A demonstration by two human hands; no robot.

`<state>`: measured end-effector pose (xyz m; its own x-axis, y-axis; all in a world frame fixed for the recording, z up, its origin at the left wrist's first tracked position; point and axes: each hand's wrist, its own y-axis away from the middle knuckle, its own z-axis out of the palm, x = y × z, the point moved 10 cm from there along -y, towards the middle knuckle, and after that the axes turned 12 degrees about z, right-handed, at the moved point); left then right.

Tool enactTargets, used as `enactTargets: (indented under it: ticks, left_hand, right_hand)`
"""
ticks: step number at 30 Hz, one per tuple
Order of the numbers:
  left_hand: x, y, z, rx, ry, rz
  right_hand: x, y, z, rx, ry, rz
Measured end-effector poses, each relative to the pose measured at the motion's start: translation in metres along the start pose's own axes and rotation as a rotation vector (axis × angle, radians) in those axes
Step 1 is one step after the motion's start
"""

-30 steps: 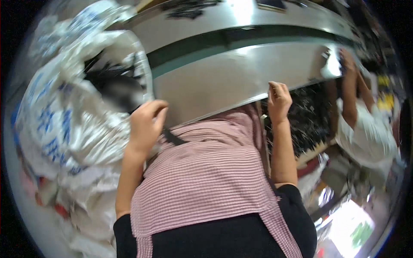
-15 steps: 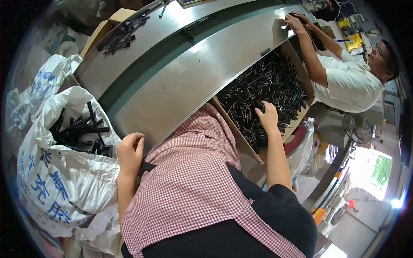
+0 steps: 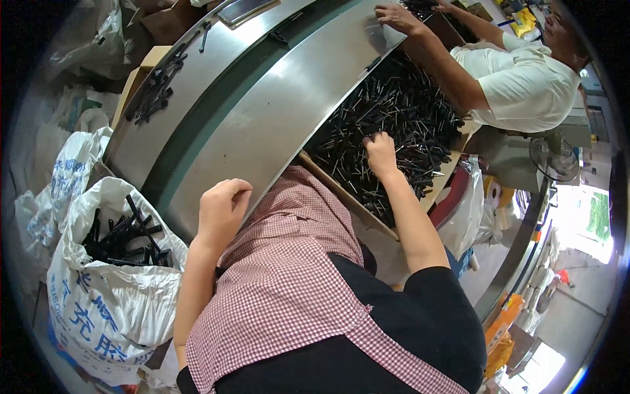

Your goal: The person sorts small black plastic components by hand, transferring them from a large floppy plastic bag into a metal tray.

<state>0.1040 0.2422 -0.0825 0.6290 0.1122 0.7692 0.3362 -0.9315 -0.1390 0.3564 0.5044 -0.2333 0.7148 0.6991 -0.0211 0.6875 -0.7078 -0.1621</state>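
Note:
My right hand (image 3: 380, 155) reaches into a cardboard box (image 3: 354, 202) of small black parts with thin, shiny metal pins (image 3: 400, 108). Its fingers curl down onto the heap; whatever they grip is hidden. Over the near edge of the metal table (image 3: 262, 125), my left hand (image 3: 223, 207) is raised with its fingers bent in against the thumb, and nothing shows between them. To its left stands a white woven sack (image 3: 111, 295), its mouth open, holding longer black rod-like parts (image 3: 125, 236).
A green channel (image 3: 203, 115) runs along the table. Beyond it lie several black rods (image 3: 157, 88) and a phone-like flat device (image 3: 246, 10). At the far right, a co-worker in a white shirt (image 3: 525, 85) has an arm over the table and box. A fan (image 3: 554, 157) stands behind.
My right hand has moved left and farther into the heap, its fingers closing. The left hand has risen over the table edge and curled. The co-worker's arm has moved left, and the view has shifted.

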Motion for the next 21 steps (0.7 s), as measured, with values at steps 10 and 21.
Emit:
enactTargets:
  ticks: [10,21]
  left_hand:
    - [-0.001,-0.002,0.022,-0.054,-0.026,-0.010]
    - [-0.022,0.019,0.012,-0.005,0.015,-0.071]
  right_hand:
    - [0.014,-0.085,-0.003,-0.077,-0.252,-0.090]
    - [-0.063,-0.060,-0.051,0.044,-0.266,-0.440]
